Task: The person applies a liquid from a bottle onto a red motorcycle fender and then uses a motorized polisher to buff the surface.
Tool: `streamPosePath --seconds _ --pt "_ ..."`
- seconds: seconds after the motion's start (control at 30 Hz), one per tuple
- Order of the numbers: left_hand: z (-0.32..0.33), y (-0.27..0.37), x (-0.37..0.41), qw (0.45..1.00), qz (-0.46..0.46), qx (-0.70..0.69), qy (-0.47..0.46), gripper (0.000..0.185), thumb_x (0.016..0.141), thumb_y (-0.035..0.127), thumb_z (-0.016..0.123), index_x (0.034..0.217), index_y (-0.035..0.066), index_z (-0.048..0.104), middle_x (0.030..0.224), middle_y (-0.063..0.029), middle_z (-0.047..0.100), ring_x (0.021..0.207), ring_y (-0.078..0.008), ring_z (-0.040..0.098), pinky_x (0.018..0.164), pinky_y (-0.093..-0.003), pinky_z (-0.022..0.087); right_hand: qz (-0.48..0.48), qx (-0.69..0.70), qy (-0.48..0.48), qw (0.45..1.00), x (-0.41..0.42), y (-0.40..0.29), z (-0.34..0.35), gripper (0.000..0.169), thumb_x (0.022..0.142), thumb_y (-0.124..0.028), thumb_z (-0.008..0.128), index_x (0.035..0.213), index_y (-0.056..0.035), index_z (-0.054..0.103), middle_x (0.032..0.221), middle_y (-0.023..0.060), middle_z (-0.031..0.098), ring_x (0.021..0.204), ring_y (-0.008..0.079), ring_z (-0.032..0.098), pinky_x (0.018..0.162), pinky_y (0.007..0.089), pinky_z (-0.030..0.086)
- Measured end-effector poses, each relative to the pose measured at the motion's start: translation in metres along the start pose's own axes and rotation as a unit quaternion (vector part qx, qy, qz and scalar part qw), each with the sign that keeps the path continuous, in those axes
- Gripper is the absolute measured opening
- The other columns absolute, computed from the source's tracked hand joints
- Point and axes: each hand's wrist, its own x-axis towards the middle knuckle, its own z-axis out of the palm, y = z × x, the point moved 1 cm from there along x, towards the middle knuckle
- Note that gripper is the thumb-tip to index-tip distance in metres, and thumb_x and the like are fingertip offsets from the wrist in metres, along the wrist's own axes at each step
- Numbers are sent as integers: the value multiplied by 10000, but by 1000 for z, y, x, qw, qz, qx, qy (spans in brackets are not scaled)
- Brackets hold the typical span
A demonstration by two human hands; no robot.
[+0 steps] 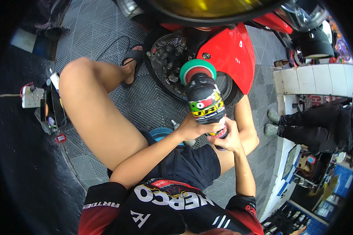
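Both hands hold a sticker-covered rotary polisher (pixel 206 100), whose green-and-white round foam pad (pixel 198 70) points away from me. My left hand (pixel 191 127) comes from the left side of the picture and wraps the polisher body from that side, partly hidden behind it. On the other side, my right hand (pixel 228 136) grips the rear of the body. The pad overlaps the lower edge of a glossy red motorcycle fender (pixel 231 55) in the view; whether they touch I cannot tell. Beside it is a wheel (pixel 157 70) with loose metal parts around its middle.
A blue basin (pixel 161 132) and a small bottle (pixel 174 124) stand between my legs. A power strip (pixel 33 97) lies at left, with a cable nearby. A person (pixel 314 124) in dark trousers stands at right, near a white tiled ledge (pixel 314 76). Grey grated tiles (pixel 129 108) cover the floor.
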Motion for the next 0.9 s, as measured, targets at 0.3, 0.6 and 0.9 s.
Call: streamPosePath --seconds 0.3,0.6,0.9 --pt "-28 12 -8 999 -7 -16 30 477 806 108 781 1240 -1 613 1214 -115 682 1126 -190 652 998 -365 521 -6 11 28 1000 31 -11 23 488 597 -189 866 967 66 674 925 162 721 865 235 717 876 353 535" --pt "1 -5 0 991 14 125 56 487 777 189 824 1189 10 638 1085 -77 701 997 -167 678 898 -346 542 5 90 29 996 13 19 6 554 562 -194 856 1040 31 692 1055 169 733 1039 275 719 1019 367 483" --pt "-3 -8 -4 987 -10 145 74 494 797 144 794 1234 10 608 1127 -87 676 1034 -171 656 932 -348 536 -29 114 -3 993 27 26 7 590 558 -175 844 1077 49 676 955 148 745 941 250 742 997 348 490"
